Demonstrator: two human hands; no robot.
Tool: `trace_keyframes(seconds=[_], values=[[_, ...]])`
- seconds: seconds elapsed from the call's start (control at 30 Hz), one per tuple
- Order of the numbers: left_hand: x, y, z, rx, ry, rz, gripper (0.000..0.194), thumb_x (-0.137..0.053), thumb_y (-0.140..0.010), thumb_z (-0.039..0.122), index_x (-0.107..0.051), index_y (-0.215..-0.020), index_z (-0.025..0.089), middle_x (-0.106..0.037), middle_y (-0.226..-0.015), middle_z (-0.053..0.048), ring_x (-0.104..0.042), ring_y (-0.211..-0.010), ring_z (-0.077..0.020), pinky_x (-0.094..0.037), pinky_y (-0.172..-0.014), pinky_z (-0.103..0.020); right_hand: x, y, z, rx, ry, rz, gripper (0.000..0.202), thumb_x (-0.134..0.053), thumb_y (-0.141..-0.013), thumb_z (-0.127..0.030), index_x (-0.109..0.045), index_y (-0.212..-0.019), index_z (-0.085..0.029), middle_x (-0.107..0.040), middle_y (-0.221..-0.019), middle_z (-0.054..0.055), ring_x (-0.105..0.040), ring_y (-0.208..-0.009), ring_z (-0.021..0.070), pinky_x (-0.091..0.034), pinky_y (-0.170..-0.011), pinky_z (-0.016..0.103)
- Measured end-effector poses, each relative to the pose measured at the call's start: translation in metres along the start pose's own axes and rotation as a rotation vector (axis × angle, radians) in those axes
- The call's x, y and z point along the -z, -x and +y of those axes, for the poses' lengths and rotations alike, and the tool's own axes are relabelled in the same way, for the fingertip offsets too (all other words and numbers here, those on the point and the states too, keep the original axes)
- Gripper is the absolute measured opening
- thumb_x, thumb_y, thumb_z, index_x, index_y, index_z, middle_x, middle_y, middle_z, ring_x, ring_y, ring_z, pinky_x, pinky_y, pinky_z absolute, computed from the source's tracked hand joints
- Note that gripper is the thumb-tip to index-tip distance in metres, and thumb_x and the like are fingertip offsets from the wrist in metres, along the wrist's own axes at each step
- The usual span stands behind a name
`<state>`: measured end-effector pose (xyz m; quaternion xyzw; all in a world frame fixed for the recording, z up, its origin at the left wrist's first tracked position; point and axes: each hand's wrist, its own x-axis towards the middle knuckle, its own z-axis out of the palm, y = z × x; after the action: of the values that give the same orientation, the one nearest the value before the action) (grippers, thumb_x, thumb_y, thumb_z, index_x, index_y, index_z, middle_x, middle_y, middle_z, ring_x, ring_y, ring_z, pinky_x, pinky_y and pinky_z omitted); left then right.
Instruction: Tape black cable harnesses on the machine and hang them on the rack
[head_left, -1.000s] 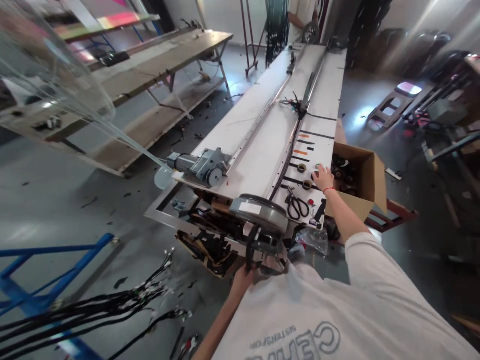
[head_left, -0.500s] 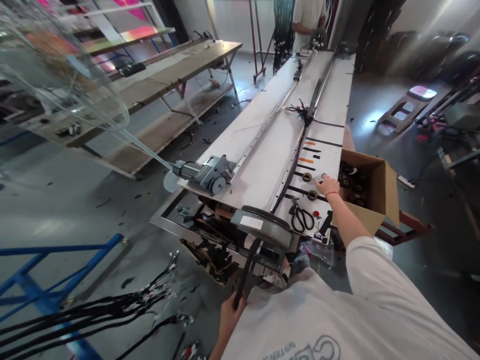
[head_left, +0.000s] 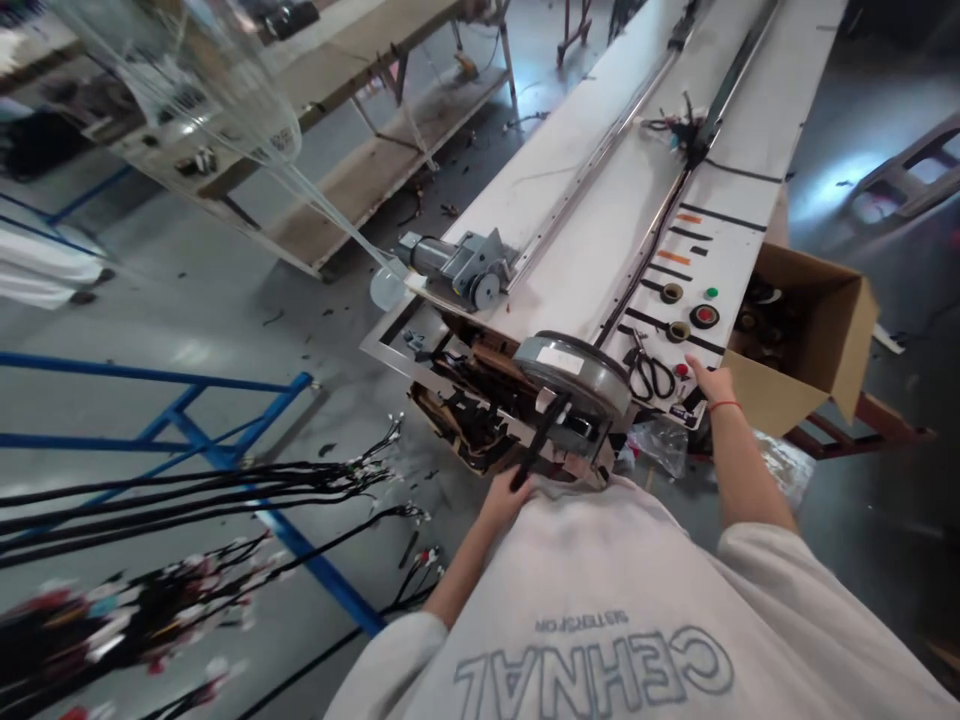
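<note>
My left hand (head_left: 511,498) is closed around a black cable bundle (head_left: 546,440) that hangs from the round grey machine housing (head_left: 574,365) at the near end of the table. At the table's right corner, my right hand (head_left: 714,384) has a finger stretched out beside a red button (head_left: 681,370), with nothing visible in the hand; contact cannot be made out. Black scissors (head_left: 651,374) lie just left of it. Beyond are a green button (head_left: 712,293), a black ring with a red centre (head_left: 704,316) and two tape rolls (head_left: 671,293).
An open cardboard box (head_left: 806,330) stands right of the long white table (head_left: 600,265). A grey motor unit (head_left: 469,268) sits at its left edge. Wire bundles (head_left: 300,480) and a blue frame (head_left: 300,555) are on the left. A wire-cage fan (head_left: 225,90) is at upper left.
The view has tilted down and turned left. My right hand has come back from beside the tape rolls to the red button, uncovering the black ring. My left hand still grips the cables.
</note>
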<state>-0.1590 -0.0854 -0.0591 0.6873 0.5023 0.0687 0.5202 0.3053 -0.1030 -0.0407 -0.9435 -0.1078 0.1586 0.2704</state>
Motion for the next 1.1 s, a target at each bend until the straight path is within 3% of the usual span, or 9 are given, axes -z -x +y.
trace_keyframes(seconds=[0.1, 0.2, 0.37, 0.57, 0.67, 0.8, 0.87, 0.97, 1.1], values=[[-0.003, -0.038, 0.04, -0.127, 0.1, 0.043, 0.038, -0.044, -0.089, 0.049, -0.06, -0.083, 0.016, -0.056, -0.063, 0.0, -0.053, -0.063, -0.0144, -0.044, -0.065, -0.024, -0.007, 0.027, 0.008, -0.151, -0.025, -0.016, 0.073, -0.071, -0.076, -0.057, -0.057, -0.12, -0.002, -0.062, -0.116, 0.027, -0.06, -0.11, 0.0355, -0.049, -0.092, 0.042], [-0.006, -0.052, 0.064, -0.171, 0.132, 0.042, 0.042, -0.038, -0.094, 0.05, -0.058, -0.081, 0.016, -0.054, -0.062, 0.0, -0.052, -0.06, -0.0135, -0.042, -0.064, -0.024, -0.012, 0.038, -0.001, -0.185, 0.034, 0.074, 0.08, -0.066, -0.077, -0.066, -0.053, -0.126, -0.004, -0.059, -0.122, 0.028, -0.056, -0.118, 0.038, -0.045, -0.099, 0.045], [-0.009, -0.04, 0.067, -0.151, 0.12, 0.041, 0.044, -0.034, -0.095, 0.052, -0.051, -0.073, 0.018, -0.053, -0.061, 0.0, -0.051, -0.06, -0.0139, -0.04, -0.062, -0.025, -0.017, 0.041, -0.006, -0.203, 0.112, 0.157, 0.082, -0.058, -0.078, -0.074, -0.053, -0.123, -0.006, -0.06, -0.117, 0.03, -0.057, -0.115, 0.0422, -0.045, -0.096, 0.051], [-0.006, -0.039, 0.072, -0.14, 0.009, 0.164, 0.037, -0.043, -0.092, 0.048, -0.057, -0.079, 0.017, -0.059, -0.067, -0.004, -0.058, -0.069, -0.0188, -0.043, -0.07, -0.028, -0.022, 0.04, -0.002, -0.183, 0.11, 0.182, 0.082, -0.043, -0.083, -0.078, -0.053, -0.121, -0.006, -0.061, -0.114, 0.03, -0.058, -0.112, 0.0429, -0.045, -0.094, 0.053], [0.0, -0.041, 0.064, -0.126, -0.016, 0.03, 0.035, -0.05, -0.087, 0.048, -0.061, -0.075, 0.017, -0.06, -0.062, -0.003, -0.059, -0.067, -0.019, -0.044, -0.069, -0.028, -0.021, 0.041, -0.003, -0.188, 0.105, 0.182, 0.083, -0.043, -0.083, -0.078, -0.054, -0.122, -0.006, -0.061, -0.115, 0.03, -0.059, -0.111, 0.0428, -0.046, -0.093, 0.053], [0.013, -0.025, 0.026, -0.022, -0.055, -0.269, 0.036, -0.058, -0.079, 0.049, -0.063, -0.064, 0.017, -0.061, -0.059, -0.003, -0.059, -0.062, -0.0188, -0.046, -0.066, -0.028, -0.017, 0.042, -0.004, -0.176, 0.109, 0.164, 0.083, -0.057, -0.078, -0.074, -0.053, -0.124, -0.006, -0.06, -0.118, 0.03, -0.058, -0.114, 0.042, -0.046, -0.094, 0.051], [0.017, -0.004, 0.004, -0.026, -0.11, -0.229, 0.032, -0.061, -0.077, 0.048, -0.065, -0.069, 0.017, -0.066, -0.068, -0.004, -0.062, -0.069, -0.0203, -0.048, -0.07, -0.029, -0.015, 0.043, -0.005, -0.181, 0.102, 0.155, 0.082, -0.059, -0.078, -0.073, -0.053, -0.124, -0.006, -0.06, -0.119, 0.03, -0.057, -0.115, 0.0416, -0.046, -0.095, 0.051], [0.019, 0.035, -0.017, -0.019, -0.094, -0.003, 0.032, -0.049, -0.087, 0.045, -0.064, -0.086, 0.017, -0.07, -0.082, -0.007, -0.064, -0.078, -0.0209, -0.049, -0.076, -0.029, -0.014, 0.043, -0.006, -0.18, 0.096, 0.138, 0.08, -0.059, -0.079, -0.071, -0.052, -0.125, -0.006, -0.06, -0.119, 0.029, -0.057, -0.117, 0.0414, -0.046, -0.096, 0.051], [0.016, 0.062, -0.01, 0.069, -0.076, 0.076, 0.031, -0.04, -0.092, 0.042, -0.06, -0.094, 0.018, -0.071, -0.085, -0.009, -0.067, -0.081, -0.0221, -0.049, -0.076, -0.03, -0.014, 0.045, -0.007, -0.187, 0.084, 0.136, 0.08, -0.059, -0.079, -0.071, -0.052, -0.126, -0.007, -0.061, -0.118, 0.029, -0.056, -0.118, 0.0409, -0.046, -0.096, 0.051]])
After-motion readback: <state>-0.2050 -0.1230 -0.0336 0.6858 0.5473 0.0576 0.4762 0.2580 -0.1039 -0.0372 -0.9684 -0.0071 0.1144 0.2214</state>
